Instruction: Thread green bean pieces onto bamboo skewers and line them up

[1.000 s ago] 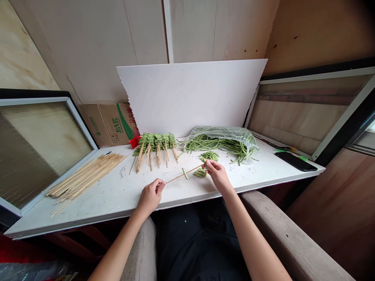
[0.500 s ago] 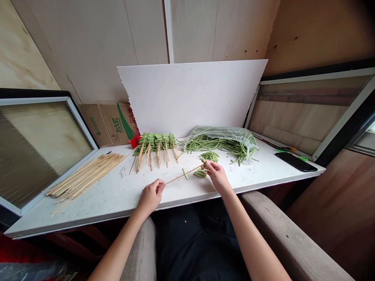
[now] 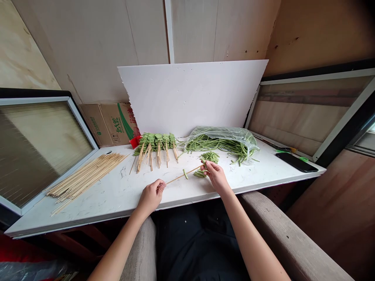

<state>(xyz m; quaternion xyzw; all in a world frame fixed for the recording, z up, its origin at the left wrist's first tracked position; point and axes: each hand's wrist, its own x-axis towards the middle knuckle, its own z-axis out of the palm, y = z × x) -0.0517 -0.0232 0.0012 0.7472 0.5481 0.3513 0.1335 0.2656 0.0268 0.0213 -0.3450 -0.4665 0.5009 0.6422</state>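
My left hand (image 3: 151, 194) pinches one end of a thin wooden skewer (image 3: 175, 179), held above the front of the table. One cut green bean piece (image 3: 185, 174) is threaded crosswise partway along it. At the skewer's far tip, my right hand (image 3: 216, 175) is closed on another green bean piece (image 3: 204, 162), partly covered by the fingers. Beneath and beside that hand lies a small bunch of cut bean pieces (image 3: 199, 173). Just behind is a second pile of cut bean pieces (image 3: 209, 157).
Finished bean skewers (image 3: 156, 142) are stacked at the back. Bare skewers (image 3: 88, 175) lie at left. Long beans (image 3: 211, 143) spill from a clear plastic bag (image 3: 234, 134). A black phone (image 3: 295, 162) rests at right. A white board (image 3: 193, 97) and cardboard box (image 3: 107, 123) stand behind.
Almost nothing differs. Both hands keep their grip on the skewer and bean piece, and the view has shifted very slightly.
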